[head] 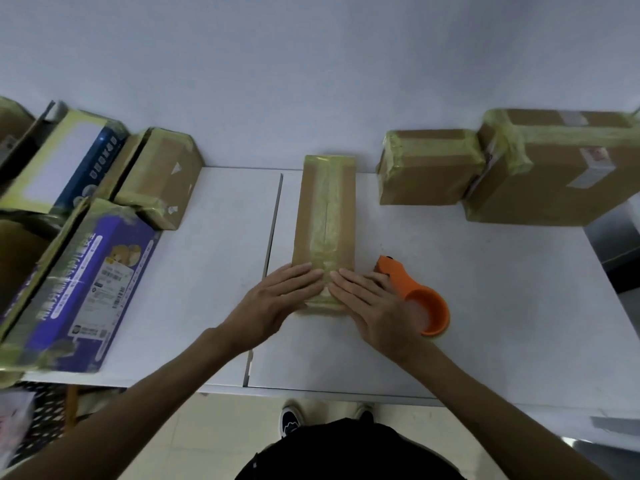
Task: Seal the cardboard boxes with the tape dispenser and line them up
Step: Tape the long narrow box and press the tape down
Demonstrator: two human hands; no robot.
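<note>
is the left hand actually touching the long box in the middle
Touching. The head view shows the left hand with fingers flat on the taped near end of the long box.

Only one camera on this one, worn on the person's head. It looked forward and steeply down at the white table (485, 323) from close above, with the long box (325, 220) dead centre. Wide-angle lens, so the edges bowed. The wall (311, 64) filled the top, and the shoes (291, 419) and floor (207, 445) showed at the bottom.

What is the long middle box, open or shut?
Shut. The long box has tape over its seam; left hand and right hand press it.
</note>
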